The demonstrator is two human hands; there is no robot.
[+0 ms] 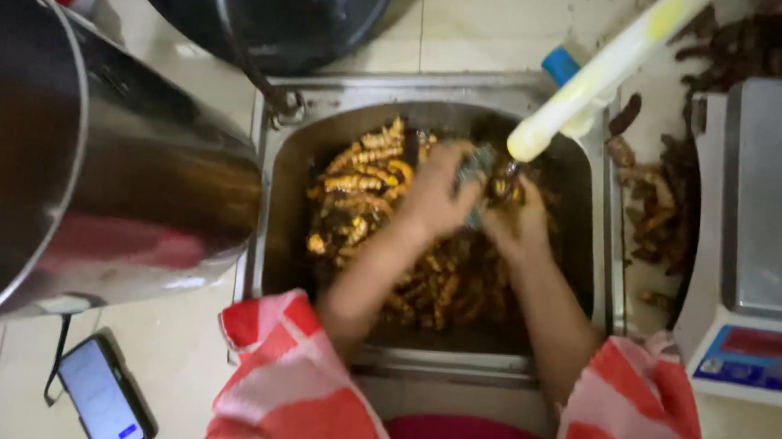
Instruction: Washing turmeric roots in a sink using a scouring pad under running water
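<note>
Over the steel sink [275, 175], beneath the pale tap spout [593, 78], both hands meet. The left hand [438, 195] closes around a grey scrubbing pad [477, 166], while the right hand [518, 217] pinches a small knobbly root [505, 186] — one from the wet yellow-brown heap of roots [365, 190] filling the basin. The root looks light, stiff and probably slippery, so it is likely best gripped along its body, not by its thin, breakable nubs.
</note>
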